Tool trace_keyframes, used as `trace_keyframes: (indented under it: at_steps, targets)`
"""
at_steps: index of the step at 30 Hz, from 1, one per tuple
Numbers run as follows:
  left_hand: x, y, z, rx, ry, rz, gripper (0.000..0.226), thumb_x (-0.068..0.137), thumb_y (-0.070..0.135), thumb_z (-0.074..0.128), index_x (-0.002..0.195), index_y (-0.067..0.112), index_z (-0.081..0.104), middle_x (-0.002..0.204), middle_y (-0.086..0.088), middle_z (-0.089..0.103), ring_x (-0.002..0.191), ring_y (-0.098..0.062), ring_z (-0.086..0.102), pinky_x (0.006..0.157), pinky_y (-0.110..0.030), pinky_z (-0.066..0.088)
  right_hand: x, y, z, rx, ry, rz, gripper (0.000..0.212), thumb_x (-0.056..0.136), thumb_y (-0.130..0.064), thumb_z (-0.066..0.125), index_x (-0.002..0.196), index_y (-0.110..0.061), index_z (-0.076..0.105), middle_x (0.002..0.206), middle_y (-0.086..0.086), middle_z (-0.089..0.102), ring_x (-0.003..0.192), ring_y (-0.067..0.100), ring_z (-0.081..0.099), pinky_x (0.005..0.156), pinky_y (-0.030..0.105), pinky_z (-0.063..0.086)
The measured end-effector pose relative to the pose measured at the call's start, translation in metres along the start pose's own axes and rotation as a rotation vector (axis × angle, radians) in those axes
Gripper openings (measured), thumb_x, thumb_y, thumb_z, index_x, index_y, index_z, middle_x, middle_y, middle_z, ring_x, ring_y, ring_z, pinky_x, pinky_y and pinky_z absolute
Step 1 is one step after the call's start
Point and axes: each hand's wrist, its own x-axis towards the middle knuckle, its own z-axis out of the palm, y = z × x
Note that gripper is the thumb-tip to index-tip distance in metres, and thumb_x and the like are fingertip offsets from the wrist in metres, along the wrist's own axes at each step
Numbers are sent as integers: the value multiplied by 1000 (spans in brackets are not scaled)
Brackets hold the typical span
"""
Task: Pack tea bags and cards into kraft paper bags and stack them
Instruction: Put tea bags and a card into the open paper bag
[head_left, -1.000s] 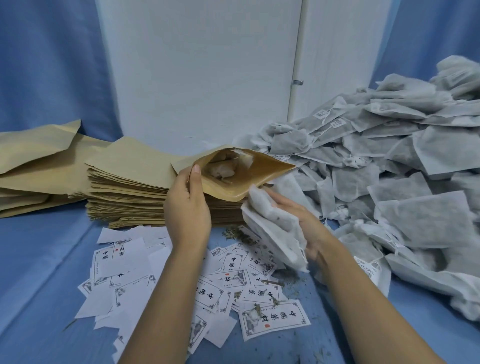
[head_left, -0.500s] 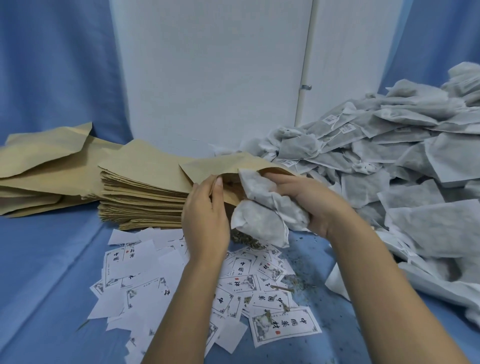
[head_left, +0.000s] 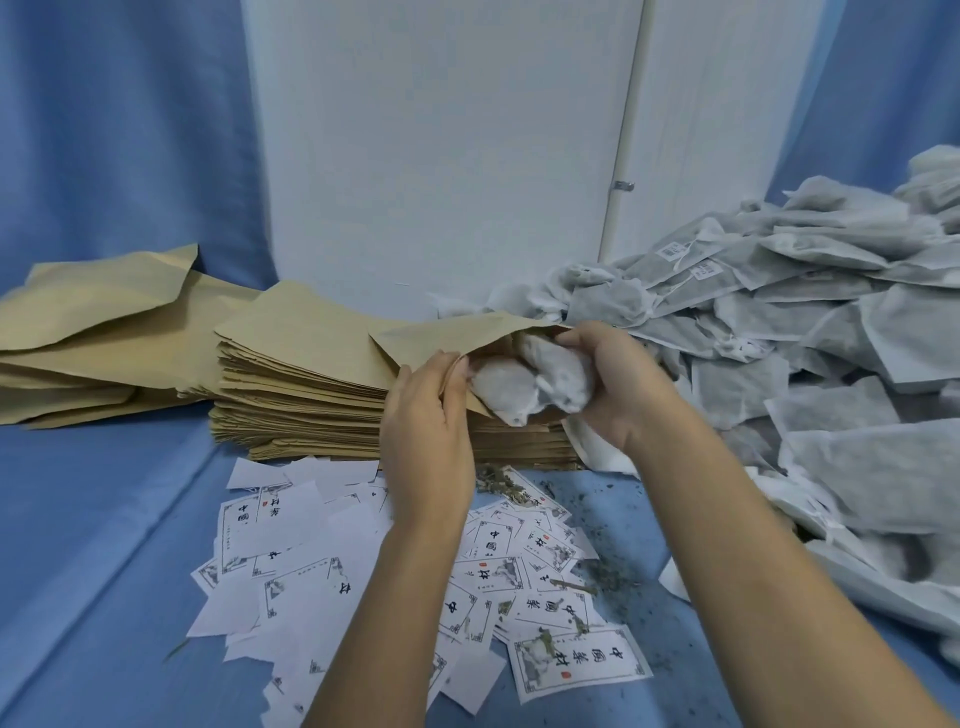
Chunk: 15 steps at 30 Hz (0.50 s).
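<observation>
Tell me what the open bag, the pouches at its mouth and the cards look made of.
Open bag: matte tan kraft paper, creased and stiff at the mouth. Pouches: probably white nonwoven or filter mesh, soft, crumpling, greyish fill showing through. Cards: thin white printed paper, flat, matte.

kraft bag (head_left: 447, 335): matt brown paper | tea bags (head_left: 524, 387): fuzzy white mesh (semi-sheer) | cloth (head_left: 93, 519): blue, matt

**What we cannot make out**

The open brown kraft paper bag (head_left: 441, 338) swallows the far ends of the white gauze tea bags (head_left: 524, 384), so we cannot count them. Our right hand (head_left: 613, 384) tucks its fingertips out of sight among them. The grey-white heap of tea bags (head_left: 831, 322) runs off the right edge. Our left forearm (head_left: 384, 623) covers several white printed cards (head_left: 291, 519), whose small print is unreadable.
</observation>
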Motion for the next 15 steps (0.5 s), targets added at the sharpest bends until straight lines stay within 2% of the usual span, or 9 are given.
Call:
trace_keyframes:
  at_steps: [2, 4, 6, 8, 9, 10, 11, 13, 15]
  targets:
    - [-3, 3, 4, 5, -4, 11, 38, 99, 38, 39, 121, 19, 63, 123, 5, 62, 129, -24, 45, 102, -40, 40, 6, 7, 13, -172, 43, -51, 13, 88, 0, 44, 79, -8, 49, 80, 12, 51, 66, 22, 52, 60, 33, 46]
    - [-5, 6, 7, 25, -21, 27, 40, 98, 40, 38, 120, 19, 64, 122, 5, 63, 127, -25, 46, 100, -43, 40, 13, 18, 27, -396, 96, -110, 13, 94, -5, 42, 87, -13, 50, 97, 12, 50, 79, 21, 51, 78, 37, 46]
    - [-7, 7, 10, 47, -26, 35, 40, 97, 40, 39, 119, 19, 64, 121, 3, 64, 126, -27, 48, 98, -45, 41, 18, 23, 38, -473, 117, -152, 24, 98, -9, 39, 78, -20, 46, 105, 11, 50, 84, 21, 52, 86, 35, 44]
    - [-8, 6, 9, 43, -17, 19, 40, 98, 41, 37, 120, 20, 64, 122, 4, 63, 126, -26, 47, 99, -45, 41, 20, 22, 40, -597, 108, -170, 30, 98, -9, 39, 70, -19, 44, 115, 18, 57, 106, 28, 55, 90, 35, 41]
    - [-6, 5, 8, 26, -8, 3, 42, 98, 43, 35, 120, 21, 63, 122, 5, 63, 127, -25, 47, 98, -45, 41, 20, 20, 39, -708, 108, -196, 28, 98, -10, 37, 74, -10, 51, 119, 21, 58, 113, 31, 53, 88, 34, 39]
    - [-4, 4, 6, 2, -1, -13, 45, 98, 45, 32, 119, 21, 63, 121, 6, 63, 126, -24, 48, 98, -45, 42, 16, 17, 36, -793, 123, -239, 29, 99, -13, 35, 84, -2, 57, 119, 21, 59, 113, 32, 52, 84, 33, 36]
    - [-2, 2, 5, -22, 3, -23, 47, 97, 48, 31, 120, 21, 63, 119, 5, 64, 125, -24, 49, 97, -45, 43, 11, 15, 30, -873, 134, -296, 32, 99, -17, 33, 91, -1, 59, 112, 19, 60, 108, 32, 52, 78, 32, 32]
    - [2, -1, 3, -44, 3, -27, 50, 96, 50, 30, 120, 21, 62, 117, 4, 65, 123, -24, 51, 95, -45, 44, 2, 19, 18, -945, 237, -475, 28, 96, -22, 37, 83, -10, 59, 87, 9, 60, 91, 26, 54, 68, 30, 27]
    - [2, -2, 3, -43, 3, -30, 49, 96, 50, 30, 120, 23, 63, 115, 5, 65, 122, -24, 51, 94, -44, 45, -7, 24, 10, -924, 255, -612, 22, 90, -17, 45, 75, -16, 61, 72, 0, 62, 75, 10, 58, 60, 24, 31]
